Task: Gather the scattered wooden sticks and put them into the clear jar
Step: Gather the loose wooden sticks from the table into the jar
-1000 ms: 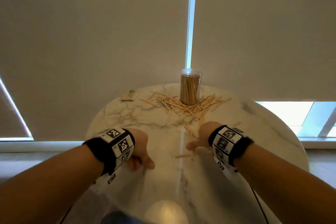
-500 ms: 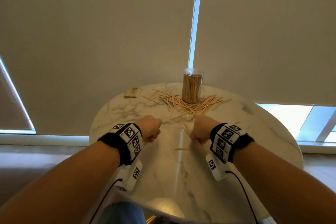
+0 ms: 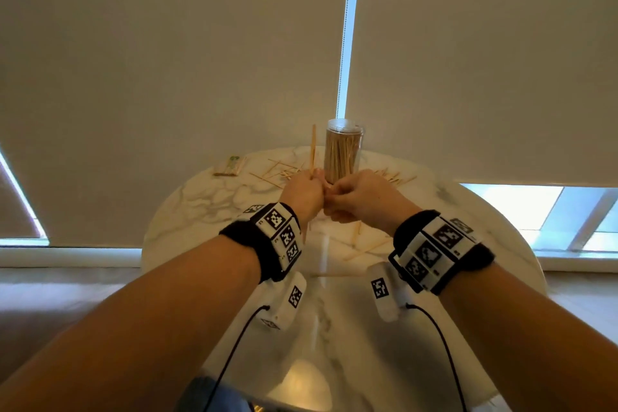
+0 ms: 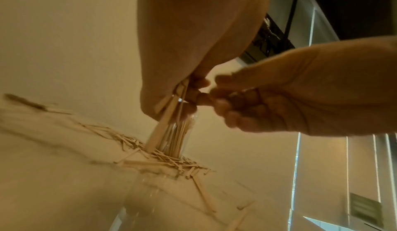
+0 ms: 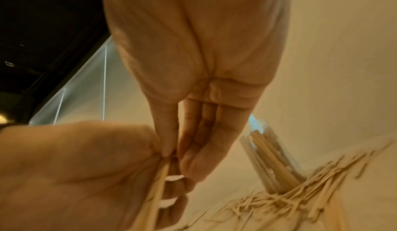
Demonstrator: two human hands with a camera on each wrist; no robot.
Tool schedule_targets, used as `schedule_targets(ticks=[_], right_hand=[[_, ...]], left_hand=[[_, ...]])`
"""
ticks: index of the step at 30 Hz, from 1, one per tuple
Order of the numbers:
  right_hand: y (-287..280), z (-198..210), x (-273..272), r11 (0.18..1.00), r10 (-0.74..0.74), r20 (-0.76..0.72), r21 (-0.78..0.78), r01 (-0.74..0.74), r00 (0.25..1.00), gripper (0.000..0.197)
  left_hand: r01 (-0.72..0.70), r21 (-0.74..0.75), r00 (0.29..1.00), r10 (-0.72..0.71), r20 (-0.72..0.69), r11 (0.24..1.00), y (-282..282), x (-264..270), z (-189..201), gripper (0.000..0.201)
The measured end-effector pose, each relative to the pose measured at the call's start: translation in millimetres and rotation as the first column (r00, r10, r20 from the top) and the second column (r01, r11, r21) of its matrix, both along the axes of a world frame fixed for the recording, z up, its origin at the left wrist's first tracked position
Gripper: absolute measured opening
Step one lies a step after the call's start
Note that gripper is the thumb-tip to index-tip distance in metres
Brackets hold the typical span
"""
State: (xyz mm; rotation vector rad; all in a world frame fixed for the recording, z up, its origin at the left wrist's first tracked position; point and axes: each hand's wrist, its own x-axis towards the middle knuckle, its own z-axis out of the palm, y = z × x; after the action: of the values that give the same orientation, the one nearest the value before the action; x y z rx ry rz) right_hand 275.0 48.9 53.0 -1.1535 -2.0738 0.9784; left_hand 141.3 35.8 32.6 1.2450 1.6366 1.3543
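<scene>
A clear jar [image 3: 343, 150] packed with upright wooden sticks stands at the table's far side. Loose sticks [image 3: 277, 172] lie scattered round its base, and a few more lie nearer me [image 3: 337, 274]. My two hands meet in the air just in front of the jar. My left hand [image 3: 309, 189] grips a small bundle of sticks [image 4: 169, 114], with one stick [image 3: 313, 150] poking straight up. My right hand [image 3: 337, 197] is pressed against the left, and its thumb and fingertips [image 5: 171, 151] pinch the bundle's end [image 5: 154, 192].
The round marble table [image 3: 207, 197] has its rim close on all sides. A small flat packet [image 3: 229, 165] lies at the far left. Window blinds hang behind the table. Wrist bands and cables hang from both forearms.
Both hands have risen off the table and moved forward and together in front of the jar. The right hand picked up sticks near the front and brought them to the left hand.
</scene>
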Motion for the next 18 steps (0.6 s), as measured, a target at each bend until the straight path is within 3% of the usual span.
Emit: schedule_targets(ticks=[2, 4, 5, 6, 8, 10, 12, 15, 18], right_hand=[[10, 2, 17, 0.998, -0.060, 0.047, -0.025, 0.061, 0.997, 0.013], [26, 0, 37, 0.992, -0.124, 0.220, -0.002, 0.128, 0.967, 0.010], [36, -4, 46, 0.988, -0.152, 0.345, 0.026, 0.152, 0.926, 0.010], [48, -9, 56, 0.982, -0.187, 0.464, 0.065, 0.177, 0.866, 0.013], [71, -22, 74, 0.961, -0.274, 0.627, 0.151, 0.231, 0.729, 0.021], [90, -34, 87, 0.953, -0.297, 0.730, 0.182, 0.243, 0.616, 0.030], [106, -45, 95, 0.964, -0.249, 0.814, 0.158, 0.212, 0.525, 0.030], [135, -66, 100, 0.969, -0.232, 0.873, 0.172, 0.176, 0.430, 0.021], [131, -67, 98, 0.971, -0.237, 0.888, 0.203, 0.127, 0.395, 0.014]], left_hand=[[0.031, -0.049, 0.999, -0.031, 0.016, 0.998, -1, -3, 2, 0.032], [0.128, -0.148, 0.980, -0.147, -0.132, 0.981, -5, -6, 3, 0.030], [0.171, -0.204, 0.928, -0.227, -0.297, 0.964, -8, -6, 3, 0.030], [0.218, -0.257, 0.832, -0.317, -0.456, 0.942, -10, -5, 1, 0.030], [0.306, -0.386, 0.615, -0.490, -0.617, 0.870, -18, 4, -4, 0.034], [0.337, -0.515, 0.488, -0.614, -0.620, 0.788, -24, 18, -17, 0.038], [0.306, -0.572, 0.415, -0.648, -0.639, 0.761, -24, 32, -31, 0.034], [0.291, -0.563, 0.382, -0.633, -0.673, 0.774, -18, 39, -39, 0.026], [0.296, -0.595, 0.343, -0.665, -0.664, 0.747, -16, 38, -35, 0.018]])
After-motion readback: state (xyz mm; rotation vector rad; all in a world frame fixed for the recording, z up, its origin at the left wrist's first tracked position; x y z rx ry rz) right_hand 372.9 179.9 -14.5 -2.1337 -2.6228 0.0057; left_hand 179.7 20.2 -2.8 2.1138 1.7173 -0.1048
